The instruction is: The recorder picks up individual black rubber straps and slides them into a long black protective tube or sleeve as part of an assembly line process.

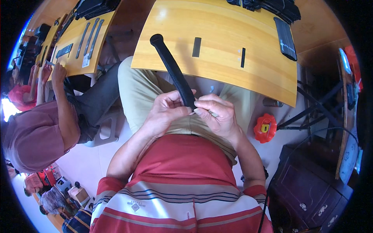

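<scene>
A long black fabric strap [173, 68] with a rounded far end slants from above the table edge down to my lap. My left hand [167, 112] is closed around its near end, thumb on top. Close beside it, the fingertips of my right hand [217, 112] pinch the same end of the strap. What exactly lies between those fingertips is too small to make out. Ahead, on the wooden table [217, 23], lie a short dark rectangular piece [197, 47] and a narrower black strip [243, 57].
A flat black package [285, 39] lies at the table's right edge, below a pile of black items [278, 11]. A red scalloped bowl [261, 134] sits low on the right. At left, a person [42, 124] works at another table [87, 66] with several black straps. A dark cabinet [307, 194] stands lower right.
</scene>
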`<state>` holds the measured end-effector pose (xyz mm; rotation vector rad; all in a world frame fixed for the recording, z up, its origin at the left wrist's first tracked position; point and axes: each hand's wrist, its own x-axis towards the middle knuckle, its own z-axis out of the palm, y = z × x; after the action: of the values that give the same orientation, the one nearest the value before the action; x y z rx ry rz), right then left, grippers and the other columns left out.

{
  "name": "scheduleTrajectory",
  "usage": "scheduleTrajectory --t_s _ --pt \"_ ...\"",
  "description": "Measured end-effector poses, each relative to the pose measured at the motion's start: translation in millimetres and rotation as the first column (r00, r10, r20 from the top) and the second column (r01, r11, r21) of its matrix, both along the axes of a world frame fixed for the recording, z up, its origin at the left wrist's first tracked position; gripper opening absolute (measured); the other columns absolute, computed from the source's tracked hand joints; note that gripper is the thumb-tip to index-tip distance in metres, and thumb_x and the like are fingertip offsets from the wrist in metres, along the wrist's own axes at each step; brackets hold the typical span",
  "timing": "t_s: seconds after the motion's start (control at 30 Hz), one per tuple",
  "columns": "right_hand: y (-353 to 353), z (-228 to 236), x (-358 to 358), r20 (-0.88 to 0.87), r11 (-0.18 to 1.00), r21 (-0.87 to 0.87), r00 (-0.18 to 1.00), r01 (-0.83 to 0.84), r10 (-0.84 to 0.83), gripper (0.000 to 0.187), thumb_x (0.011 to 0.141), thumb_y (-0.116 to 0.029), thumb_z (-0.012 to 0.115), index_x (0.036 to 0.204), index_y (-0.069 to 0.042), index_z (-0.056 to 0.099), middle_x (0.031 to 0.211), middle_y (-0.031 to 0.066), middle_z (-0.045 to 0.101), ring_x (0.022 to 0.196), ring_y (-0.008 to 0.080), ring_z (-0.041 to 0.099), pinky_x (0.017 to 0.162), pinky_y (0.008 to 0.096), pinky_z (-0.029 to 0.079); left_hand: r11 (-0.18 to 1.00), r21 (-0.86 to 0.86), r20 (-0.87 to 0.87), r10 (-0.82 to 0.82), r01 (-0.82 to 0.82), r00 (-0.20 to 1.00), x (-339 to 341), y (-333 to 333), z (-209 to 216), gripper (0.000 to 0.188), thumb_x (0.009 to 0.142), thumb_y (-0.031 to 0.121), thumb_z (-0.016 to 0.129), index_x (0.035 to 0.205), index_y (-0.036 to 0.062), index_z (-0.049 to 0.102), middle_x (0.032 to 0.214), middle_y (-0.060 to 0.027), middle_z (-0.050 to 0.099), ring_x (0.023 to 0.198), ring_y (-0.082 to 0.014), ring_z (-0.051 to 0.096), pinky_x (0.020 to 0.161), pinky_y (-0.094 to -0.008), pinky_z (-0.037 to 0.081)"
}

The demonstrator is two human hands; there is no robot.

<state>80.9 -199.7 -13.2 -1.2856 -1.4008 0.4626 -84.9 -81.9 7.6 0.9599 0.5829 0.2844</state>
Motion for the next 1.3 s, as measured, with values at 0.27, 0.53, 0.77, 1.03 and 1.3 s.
scheduleTrajectory --t_s 0.27,0.53,0.77,1.03,1.3 --pt "-0.3 3.4 2.6 -0.06 0.995 -0.1 0.998 -0.006 0.0 0.011 0.081 0.002 0.074 0.091 0.003 0.07 0.084 0.0161 0.069 0.073 0.0272 0.07 0.063 0.0339 0.054 0.987 0.154 -0.019 -0.051 0.053 0.999 -1.9 -3.2 -10.2 0.049 0.085 -0.008 0.065 0.133 -0.0027 0.057 0.111 -0.0047 0.068 0.104 -0.0113 0.062 0.095 -0.0273 0.048" --pt "-1.2 4.2 3.0 0.042 0.993 -0.117 0.999 -0.019 0.024 0.01 0.078 0.001 0.072 0.088 0.002 0.071 0.082 0.0151 0.069 0.069 0.0291 0.07 0.061 0.0355 0.055 0.945 0.3 -0.062 -0.118 0.131 0.991 -4.5 -4.7 -6.6 0.047 0.088 -0.008 0.064 0.134 -0.0035 0.056 0.115 -0.0042 0.067 0.108 -0.0098 0.059 0.096 -0.0263 0.047" --pt "-2.7 5.7 2.8 0.146 0.996 -0.085 0.989 -0.023 0.036 0.012 0.076 0.001 0.071 0.087 0.0 0.069 0.082 0.015 0.069 0.069 0.029 0.07 0.06 0.0354 0.056 0.889 0.438 -0.083 -0.105 0.131 0.991 -2.1 -6.7 -12.0 0.022 0.087 -0.007 0.068 0.109 -0.0014 0.066 0.096 -0.0011 0.065 0.089 -0.0061 0.057 0.082 -0.024 0.05" --pt "-3.2 -9.0 6.3 0.083 0.99 -0.133 0.995 -0.045 0.057 0.011 0.077 0.001 0.07 0.089 0.002 0.069 0.084 0.016 0.07 0.072 0.0305 0.07 0.063 0.0361 0.056 0.902 0.401 -0.123 -0.12 0.16 0.985 -0.9 -8.8 -5.9 0.021 0.088 -0.005 0.066 0.109 -0.0011 0.066 0.092 0.0001 0.063 0.088 -0.006 0.057 0.08 -0.0236 0.05" --pt "-7.3 2.8 17.6 -0.032 0.968 -0.226 0.994 -0.113 0.108 0.007 0.081 0.002 0.07 0.088 0.004 0.069 0.081 0.0142 0.07 0.069 0.023 0.069 0.063 0.0306 0.053 0.893 0.423 -0.1 -0.122 0.153 0.987 4.5 -12.4 -4.8 0.018 0.087 -0.005 0.066 0.105 -0.0008 0.066 0.093 -0.0013 0.062 0.089 -0.0081 0.058 0.082 -0.0256 0.048"
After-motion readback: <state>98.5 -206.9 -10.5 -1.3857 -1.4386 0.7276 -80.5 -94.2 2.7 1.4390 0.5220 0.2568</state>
